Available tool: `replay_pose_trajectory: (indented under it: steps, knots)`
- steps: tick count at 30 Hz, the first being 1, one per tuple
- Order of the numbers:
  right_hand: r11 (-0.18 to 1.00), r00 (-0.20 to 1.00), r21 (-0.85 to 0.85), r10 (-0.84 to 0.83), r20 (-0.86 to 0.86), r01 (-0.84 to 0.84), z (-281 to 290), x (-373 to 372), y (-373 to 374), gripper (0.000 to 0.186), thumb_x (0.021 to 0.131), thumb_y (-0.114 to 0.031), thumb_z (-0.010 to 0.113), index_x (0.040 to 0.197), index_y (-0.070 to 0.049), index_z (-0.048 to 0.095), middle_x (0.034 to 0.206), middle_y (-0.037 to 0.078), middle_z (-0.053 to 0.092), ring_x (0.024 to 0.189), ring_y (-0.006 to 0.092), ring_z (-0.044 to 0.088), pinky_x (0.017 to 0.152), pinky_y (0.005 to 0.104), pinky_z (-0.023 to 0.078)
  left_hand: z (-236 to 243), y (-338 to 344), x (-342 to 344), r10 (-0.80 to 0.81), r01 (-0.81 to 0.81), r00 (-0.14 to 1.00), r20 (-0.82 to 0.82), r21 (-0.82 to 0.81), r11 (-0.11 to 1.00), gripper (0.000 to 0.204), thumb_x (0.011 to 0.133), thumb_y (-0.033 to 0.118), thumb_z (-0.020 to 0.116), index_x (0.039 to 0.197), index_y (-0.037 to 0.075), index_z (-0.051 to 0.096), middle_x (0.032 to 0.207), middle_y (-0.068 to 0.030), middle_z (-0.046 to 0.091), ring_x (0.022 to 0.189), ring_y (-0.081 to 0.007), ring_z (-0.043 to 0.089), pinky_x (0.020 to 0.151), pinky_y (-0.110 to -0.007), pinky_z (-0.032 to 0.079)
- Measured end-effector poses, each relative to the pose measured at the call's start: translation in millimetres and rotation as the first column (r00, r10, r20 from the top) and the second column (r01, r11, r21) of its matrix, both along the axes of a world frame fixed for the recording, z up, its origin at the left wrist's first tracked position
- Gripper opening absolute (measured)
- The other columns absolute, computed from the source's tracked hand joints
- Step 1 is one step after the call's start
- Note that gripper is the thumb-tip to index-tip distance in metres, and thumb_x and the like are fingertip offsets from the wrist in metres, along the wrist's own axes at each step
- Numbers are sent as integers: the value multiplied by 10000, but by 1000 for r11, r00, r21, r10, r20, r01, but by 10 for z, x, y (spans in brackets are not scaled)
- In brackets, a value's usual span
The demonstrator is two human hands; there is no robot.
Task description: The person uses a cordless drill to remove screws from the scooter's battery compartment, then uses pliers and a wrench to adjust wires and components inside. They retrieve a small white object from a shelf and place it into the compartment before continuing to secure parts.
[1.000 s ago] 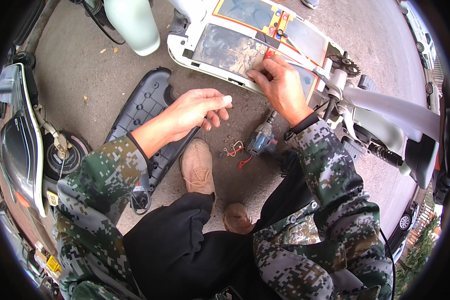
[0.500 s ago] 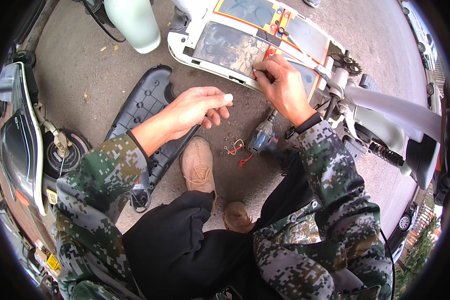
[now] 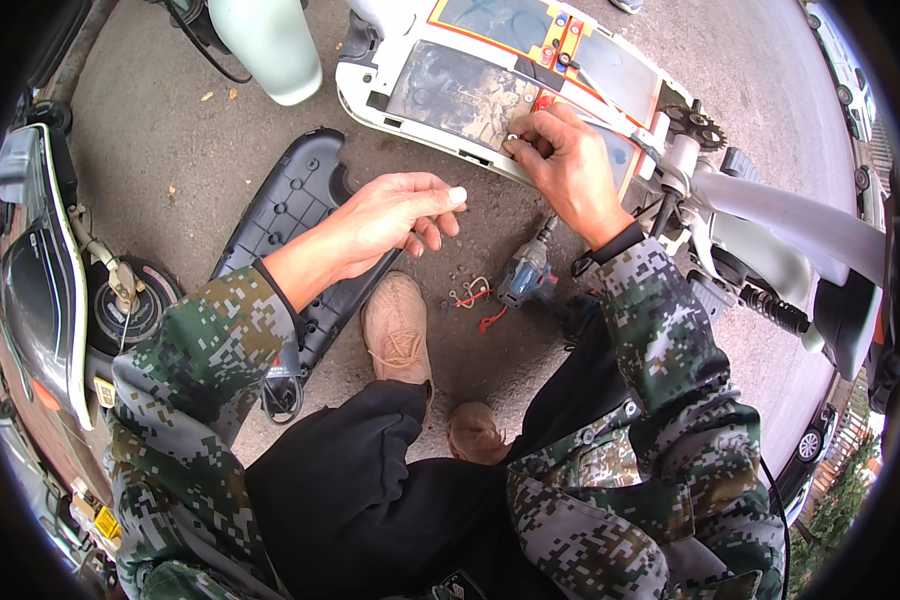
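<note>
1. Housing (image 3: 430, 136) of white plastic, long and shallow with a rounded end, lies open at the top centre, holding rectangular grey blocks edged in orange-red.
2. Of these, the dusty dark-grey block (image 3: 440, 90) nearest the person is smeared with tan dirt; the bluish-grey block (image 3: 495, 22) sits behind it.
3. Ribbed black plastic panel (image 3: 295, 195), shaped like a shallow tray, rests on the grey asphalt (image 3: 180, 170) below the left forearm.
4. Faint raised marks on the dusty block are too unclear to make out. A small pale-yellow label (image 3: 105, 392) with dark print is on the dark scooter (image 3: 45, 285) at left.
5. The right hand (image 3: 568, 165) is over the housing's near edge, its grip pinched: thumb and forefinger are together on a small silvery piece (image 3: 512, 137), too small to identify.
6. The left hand (image 3: 405, 218) hangs half-curled above the asphalt, near the panel; whether its thumb and forefinger meet or hold anything, I cannot tell.
7. Between the feet and housing lie a blue-and-black power driver (image 3: 523, 280) and red and pale wire loops (image 3: 470, 297).
</note>
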State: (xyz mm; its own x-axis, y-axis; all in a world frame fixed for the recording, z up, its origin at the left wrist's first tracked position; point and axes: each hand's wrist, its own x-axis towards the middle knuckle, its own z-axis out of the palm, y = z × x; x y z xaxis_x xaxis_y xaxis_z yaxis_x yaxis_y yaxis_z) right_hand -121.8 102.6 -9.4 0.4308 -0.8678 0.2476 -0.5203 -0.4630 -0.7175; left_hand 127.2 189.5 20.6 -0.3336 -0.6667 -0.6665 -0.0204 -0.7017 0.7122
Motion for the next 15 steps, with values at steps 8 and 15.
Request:
replay_pose_trajectory:
  steps: [8,15]
  knots:
    - [999,1000,50,15,-1,-15,27,8,-12,139,869,-76,797,996,-36,757,972,144,674,863,345,707,769,415,560,-19,-8,10,-2,2,1000,1,2,1000,349,1076,362,685,1196,35,694,958,-12,708,789,-68,645,660,-221,492]
    - [1000,1000,0,7,18,-7,1,4,-11,131,856,-93,813,937,-18,741,920,145,656,814,349,689,746,424,555,-10,-19,15,-2,2,1000,8,0,1000,340,1075,360,687,1187,39,696,952,-9,707,785,-68,644,657,-221,493]
